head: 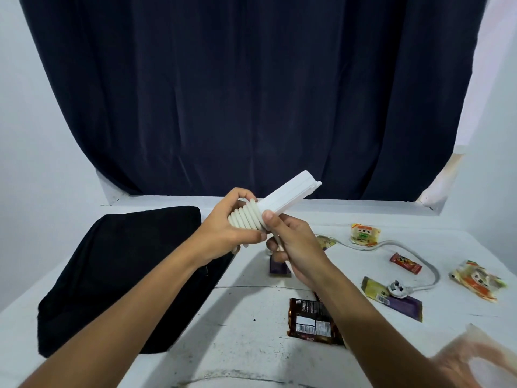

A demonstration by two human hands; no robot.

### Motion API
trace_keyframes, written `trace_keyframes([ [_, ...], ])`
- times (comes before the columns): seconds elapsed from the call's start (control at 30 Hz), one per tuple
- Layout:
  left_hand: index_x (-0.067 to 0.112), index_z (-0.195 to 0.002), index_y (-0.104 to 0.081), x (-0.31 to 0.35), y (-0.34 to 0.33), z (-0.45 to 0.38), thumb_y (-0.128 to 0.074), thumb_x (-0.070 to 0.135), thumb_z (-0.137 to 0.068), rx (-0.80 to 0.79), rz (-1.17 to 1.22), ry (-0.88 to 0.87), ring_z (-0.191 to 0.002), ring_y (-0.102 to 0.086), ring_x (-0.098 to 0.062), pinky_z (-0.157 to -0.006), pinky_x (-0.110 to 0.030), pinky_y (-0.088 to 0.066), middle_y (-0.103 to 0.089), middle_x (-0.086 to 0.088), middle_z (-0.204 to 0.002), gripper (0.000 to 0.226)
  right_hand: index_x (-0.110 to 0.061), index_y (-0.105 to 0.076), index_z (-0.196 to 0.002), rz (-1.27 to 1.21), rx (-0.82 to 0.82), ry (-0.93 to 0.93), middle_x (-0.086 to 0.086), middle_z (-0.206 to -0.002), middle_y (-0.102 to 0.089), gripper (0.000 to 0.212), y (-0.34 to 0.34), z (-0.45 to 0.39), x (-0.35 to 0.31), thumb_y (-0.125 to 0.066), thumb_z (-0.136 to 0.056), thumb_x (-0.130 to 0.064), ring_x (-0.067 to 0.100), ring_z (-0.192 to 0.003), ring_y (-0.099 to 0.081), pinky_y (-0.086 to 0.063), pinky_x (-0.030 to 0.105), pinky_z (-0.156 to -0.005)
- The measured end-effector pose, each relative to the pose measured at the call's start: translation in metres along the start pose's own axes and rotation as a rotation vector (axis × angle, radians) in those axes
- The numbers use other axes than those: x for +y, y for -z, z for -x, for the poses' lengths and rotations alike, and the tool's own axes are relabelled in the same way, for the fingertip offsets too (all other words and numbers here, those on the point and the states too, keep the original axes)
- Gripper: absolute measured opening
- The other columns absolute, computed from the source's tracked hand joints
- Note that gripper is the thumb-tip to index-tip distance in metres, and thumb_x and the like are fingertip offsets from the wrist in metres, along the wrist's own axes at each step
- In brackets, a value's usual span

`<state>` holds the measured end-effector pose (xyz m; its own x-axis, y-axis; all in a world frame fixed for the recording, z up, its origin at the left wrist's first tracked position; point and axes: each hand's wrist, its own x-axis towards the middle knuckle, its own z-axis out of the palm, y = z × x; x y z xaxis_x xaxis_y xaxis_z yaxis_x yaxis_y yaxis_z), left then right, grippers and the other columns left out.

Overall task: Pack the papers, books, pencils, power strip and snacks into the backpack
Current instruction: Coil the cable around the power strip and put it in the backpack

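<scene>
Winding: we take the step in hand to be coiling the cord (391,245) round the power strip (285,197), held above the table (251,359).
Left hand (223,233): fingers curled round the coiled turns.
Right hand (296,247): fingers pinch the cord just below the coil.
Loose cord: trails to 3 o'clock; plug (396,288) lies among snack packets (365,233).
Backpack (117,275): at 9 o'clock, flat.
Next: we judge more wraps, then the plug tucked in.

A dark navy curtain (251,93) hangs in folds across the back, pale walls (42,121) on either side of it. Below runs a white surface (246,345), scuffed and speckled with dark marks.
</scene>
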<state>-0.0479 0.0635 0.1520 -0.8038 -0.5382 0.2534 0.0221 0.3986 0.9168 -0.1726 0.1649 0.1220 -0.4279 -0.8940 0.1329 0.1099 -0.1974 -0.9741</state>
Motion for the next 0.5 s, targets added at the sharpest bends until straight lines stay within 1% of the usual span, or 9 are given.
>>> trace_keyframes([
  [0.07,0.019,-0.108,-0.049,-0.0002,-0.0027,0.0003,-0.078,0.01,-0.066,0.025,-0.009,0.007,-0.062,-0.054,-0.016,-0.046,-0.029,-0.042,-0.056,-0.016,-0.102,0.052,-0.017,-0.068,-0.094,0.005,0.023,0.002,-0.002,-0.072,-0.057,0.046,-0.0027,0.0013,0.001,-0.065,-0.072,-0.056,0.009,-0.054,-0.036,-0.026,0.018,-0.042],
  [0.17,0.017,-0.109,-0.049,0.0,-0.002,0.0007,-0.078,0.002,-0.072,0.029,-0.048,0.015,-0.059,-0.054,-0.013,-0.044,-0.026,-0.042,-0.055,-0.014,-0.095,0.049,-0.017,-0.067,-0.086,0.086,0.091,0.027,-0.003,-0.065,-0.048,0.044,-0.0057,0.0036,0.0012,-0.06,-0.073,-0.059,0.008,-0.051,-0.034,-0.027,0.019,-0.043],
  [0.2,0.017,-0.108,-0.05,0.0,-0.0013,0.0006,-0.077,0.0,-0.073,0.028,-0.058,0.017,-0.058,-0.054,-0.012,-0.044,-0.025,-0.042,-0.055,-0.013,-0.093,0.048,-0.016,-0.067,-0.086,0.105,0.107,0.047,-0.008,-0.06,-0.048,0.043,-0.0061,0.0038,0.0023,-0.059,-0.076,-0.058,0.005,-0.049,-0.035,-0.028,0.017,-0.043],
  [0.27,0.018,-0.107,-0.051,0.0008,-0.0005,0.0003,-0.078,0.006,-0.07,0.018,-0.061,0.026,-0.057,-0.054,-0.013,-0.043,-0.025,-0.041,-0.055,-0.012,-0.091,0.047,-0.009,-0.069,-0.094,0.162,0.148,0.096,-0.017,-0.048,-0.051,0.043,-0.0064,0.0038,0.0038,-0.057,-0.086,-0.049,0.0,-0.044,-0.044,-0.032,0.01,-0.045],
  [0.33,0.019,-0.106,-0.051,0.0015,-0.0007,0.0002,-0.076,0.012,-0.067,0.006,-0.061,0.037,-0.057,-0.055,-0.016,-0.043,-0.026,-0.04,-0.056,-0.012,-0.089,0.047,-0.007,-0.069,-0.094,0.252,0.202,0.139,-0.019,-0.045,-0.053,0.043,-0.0071,0.0041,0.0042,-0.054,-0.091,-0.047,-0.005,-0.044,-0.049,-0.035,0.008,-0.046],
  [0.37,0.02,-0.106,-0.051,0.0019,-0.001,0.0002,-0.076,0.014,-0.067,0.0,-0.061,0.043,-0.058,-0.056,-0.017,-0.043,-0.026,-0.04,-0.056,-0.012,-0.089,0.047,-0.009,-0.069,-0.092,0.289,0.224,0.161,-0.016,-0.048,-0.054,0.048,-0.0078,0.0044,0.0042,-0.052,-0.088,-0.053,-0.004,-0.045,-0.049,-0.035,0.009,-0.047],
  [0.43,0.02,-0.107,-0.052,0.0025,-0.002,0.0007,-0.076,0.016,-0.067,-0.008,-0.068,0.043,-0.059,-0.056,-0.017,-0.043,-0.026,-0.04,-0.056,-0.012,-0.088,0.046,-0.012,-0.069,-0.087,0.354,0.233,0.191,-0.005,-0.059,-0.058,0.058,-0.0089,0.0057,0.0042,-0.046,-0.079,-0.065,-0.001,-0.049,-0.048,-0.039,0.015,-0.049],
  [0.47,0.02,-0.107,-0.052,0.0022,-0.0023,0.0005,-0.076,0.016,-0.067,-0.011,-0.077,0.04,-0.059,-0.056,-0.017,-0.043,-0.026,-0.04,-0.056,-0.012,-0.087,0.046,-0.012,-0.069,-0.086,0.378,0.227,0.191,0.0,-0.062,-0.058,0.061,-0.0086,0.0062,0.0048,-0.044,-0.077,-0.068,0.0,-0.05,-0.048,-0.04,0.016,-0.05],
  [0.5,0.02,-0.108,-0.052,0.0024,-0.0024,0.0005,-0.076,0.016,-0.068,-0.017,-0.086,0.043,-0.059,-0.056,-0.017,-0.043,-0.026,-0.04,-0.057,-0.012,-0.087,0.046,-0.012,-0.069,-0.086,0.386,0.222,0.177,0.0,-0.063,-0.058,0.062,-0.0084,0.0071,0.0048,-0.044,-0.078,-0.068,-0.001,-0.05,-0.049,-0.04,0.016,-0.049],
])
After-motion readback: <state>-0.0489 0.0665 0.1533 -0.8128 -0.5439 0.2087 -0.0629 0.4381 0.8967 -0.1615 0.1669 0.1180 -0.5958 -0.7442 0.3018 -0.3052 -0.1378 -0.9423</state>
